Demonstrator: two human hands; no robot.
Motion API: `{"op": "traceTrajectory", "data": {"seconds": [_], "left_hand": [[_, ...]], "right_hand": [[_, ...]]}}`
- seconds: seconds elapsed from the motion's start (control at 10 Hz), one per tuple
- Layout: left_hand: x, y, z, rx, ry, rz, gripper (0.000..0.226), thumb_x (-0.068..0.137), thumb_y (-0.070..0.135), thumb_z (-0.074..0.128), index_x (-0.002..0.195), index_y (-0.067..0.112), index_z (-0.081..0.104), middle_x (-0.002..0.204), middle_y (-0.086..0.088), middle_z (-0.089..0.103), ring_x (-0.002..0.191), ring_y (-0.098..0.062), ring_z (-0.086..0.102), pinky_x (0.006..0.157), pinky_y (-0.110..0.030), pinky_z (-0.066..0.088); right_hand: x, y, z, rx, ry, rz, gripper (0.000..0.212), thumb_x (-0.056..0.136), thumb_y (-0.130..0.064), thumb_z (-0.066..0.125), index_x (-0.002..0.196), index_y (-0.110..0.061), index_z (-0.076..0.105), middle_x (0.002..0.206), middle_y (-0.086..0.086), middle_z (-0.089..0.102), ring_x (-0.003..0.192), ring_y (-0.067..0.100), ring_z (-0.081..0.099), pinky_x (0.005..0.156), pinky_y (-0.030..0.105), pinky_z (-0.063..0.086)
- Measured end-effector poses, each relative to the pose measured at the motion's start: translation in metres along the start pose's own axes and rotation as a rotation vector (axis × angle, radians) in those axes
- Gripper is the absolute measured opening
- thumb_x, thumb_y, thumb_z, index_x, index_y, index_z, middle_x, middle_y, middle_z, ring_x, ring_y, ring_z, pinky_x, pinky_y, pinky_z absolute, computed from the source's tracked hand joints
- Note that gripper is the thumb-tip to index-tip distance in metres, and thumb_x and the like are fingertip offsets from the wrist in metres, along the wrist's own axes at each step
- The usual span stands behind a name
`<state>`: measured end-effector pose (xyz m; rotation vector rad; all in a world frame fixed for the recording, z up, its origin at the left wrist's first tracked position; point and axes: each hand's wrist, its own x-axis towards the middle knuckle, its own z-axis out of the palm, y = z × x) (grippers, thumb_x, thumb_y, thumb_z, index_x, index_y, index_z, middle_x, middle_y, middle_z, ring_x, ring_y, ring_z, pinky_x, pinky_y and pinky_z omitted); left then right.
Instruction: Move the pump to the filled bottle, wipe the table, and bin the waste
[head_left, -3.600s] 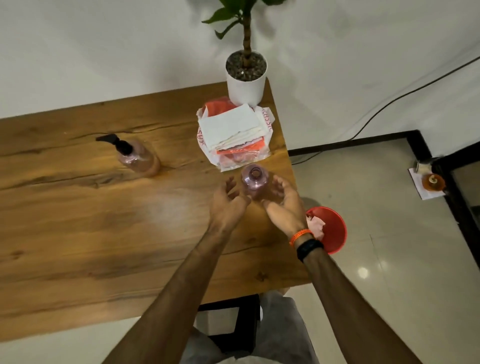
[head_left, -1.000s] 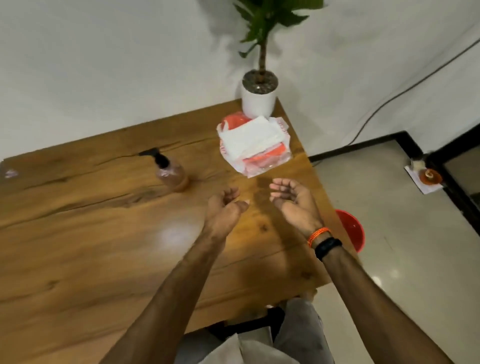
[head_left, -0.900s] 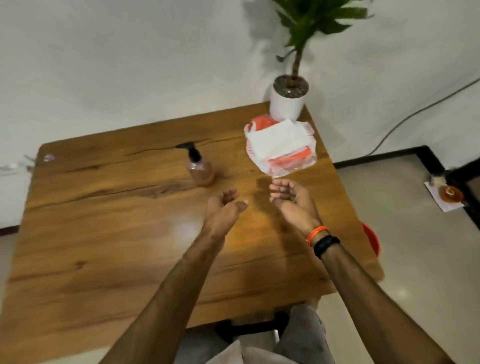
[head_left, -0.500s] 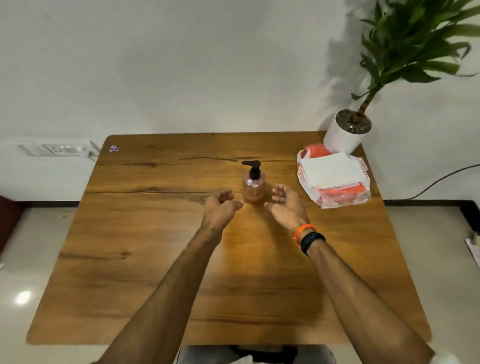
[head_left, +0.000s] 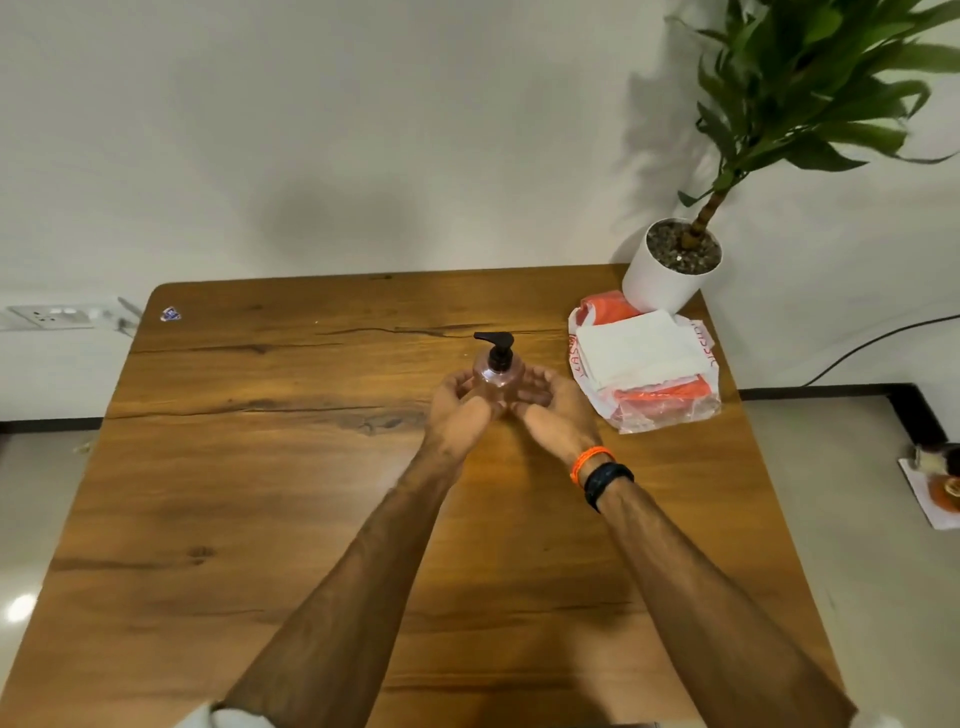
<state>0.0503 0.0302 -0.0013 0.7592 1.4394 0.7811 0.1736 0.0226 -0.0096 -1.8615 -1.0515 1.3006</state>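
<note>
We look down on a wooden table (head_left: 260, 493) with rounded far corners, dark cracks in the grain running across its far half and a glossy patch of reflected light near the middle. It stands against a plain white wall (head_left: 363, 130). A white socket plate (head_left: 49, 317) sits low on that wall to the left, and a black cable (head_left: 878, 340) trails down it to the right. Pale, shiny floor tiles (head_left: 857, 597) show on both sides, edged by a dark skirting strip (head_left: 831, 391).

The bottle (head_left: 497, 375), clear with a pinkish tint, stands upright on the far middle of the table, with the black pump (head_left: 496, 347) on its neck and the spout pointing left. Our left hand (head_left: 460, 410) cups it from the left and our right hand (head_left: 553, 410) from the right, fingers curled around its sides; we cannot tell how firmly they press. The right wrist wears an orange band (head_left: 589, 460) and a black band (head_left: 608, 483).

Near the right edge lies a pack of tissues (head_left: 644, 364), white sheets on top of an orange and clear wrapper. Just behind it, at the far right corner, a white pot (head_left: 662, 280) holds a leafy green plant (head_left: 810, 88). A small sticker (head_left: 170, 314) marks the far left corner. On the floor at the right lies a white paper with an orange object (head_left: 943, 491).
</note>
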Motion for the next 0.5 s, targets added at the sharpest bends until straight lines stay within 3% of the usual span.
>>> {"op": "traceTrajectory", "data": {"seconds": [0.1,0.2,0.3,0.4,0.5], "left_hand": [[0.007,0.006,0.022,-0.014,-0.051,-0.017,0.052,0.076,-0.004,0.068,0.122,0.014,0.049,0.102,0.004,0.061,0.093,-0.009,0.059,0.073,-0.023,0.050],[0.013,0.013,0.045,0.000,-0.088,-0.014,0.048,0.076,-0.004,0.071,0.118,0.012,0.055,0.098,0.004,0.065,0.084,-0.006,0.062,0.062,-0.016,0.050],[0.017,0.018,0.064,-0.032,-0.099,-0.024,0.037,0.075,-0.006,0.071,0.102,0.016,0.059,0.094,0.005,0.065,0.080,-0.005,0.060,0.059,-0.013,0.049],[0.017,0.021,0.072,0.039,-0.103,-0.027,0.047,0.076,-0.001,0.073,0.119,0.010,0.058,0.106,-0.001,0.067,0.086,-0.006,0.060,0.071,-0.019,0.050],[0.013,0.027,0.069,0.127,-0.071,-0.033,0.056,0.077,0.002,0.073,0.127,0.011,0.051,0.116,0.000,0.061,0.091,-0.006,0.056,0.081,-0.023,0.048]], "right_hand": [[0.011,0.002,-0.020,0.020,0.033,-0.002,0.054,0.077,-0.003,0.070,0.126,-0.020,0.057,0.116,-0.005,0.067,0.104,0.009,0.062,0.082,0.015,0.044],[0.020,0.004,-0.042,0.001,0.096,0.010,0.050,0.077,-0.005,0.070,0.123,-0.023,0.059,0.112,-0.008,0.067,0.102,0.010,0.061,0.083,0.018,0.044],[0.029,0.007,-0.059,-0.006,0.098,0.022,0.049,0.078,-0.009,0.070,0.123,-0.023,0.058,0.116,-0.007,0.065,0.102,0.010,0.061,0.087,0.023,0.044],[0.030,0.008,-0.071,-0.021,0.077,0.024,0.050,0.080,-0.008,0.067,0.126,-0.022,0.056,0.122,-0.004,0.063,0.107,0.012,0.061,0.092,0.024,0.044],[0.030,0.001,-0.079,-0.043,0.124,-0.002,0.053,0.082,-0.007,0.068,0.131,-0.019,0.052,0.123,-0.004,0.059,0.101,0.010,0.058,0.088,0.021,0.043]]}}
